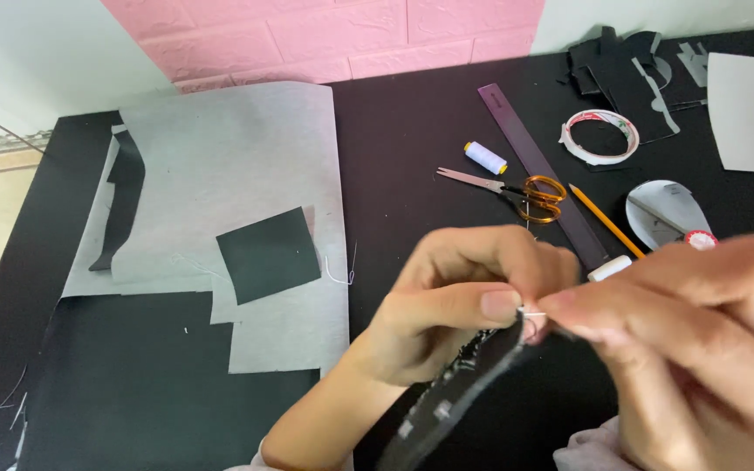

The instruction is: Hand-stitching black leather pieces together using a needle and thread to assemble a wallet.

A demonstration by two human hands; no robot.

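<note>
Two sheets of grey paper (246, 157) are spread at the left of the black table (412, 122), with a black square (268, 254) laid on them. Near the middle, a dark beaded strip (455, 392) is pinched by the left hand (460, 301), and a small needle (533, 313) is gripped by the right hand (700, 340) just beside it. Scissors (517, 190), a ruler (543, 174), a pencil (606, 221) and a tape roll (599, 137) are seen farther right.

Both hands (569, 323) pinching needle (532, 314) at dark fabric piece (460, 392), scissors (517, 190) beyond
</note>
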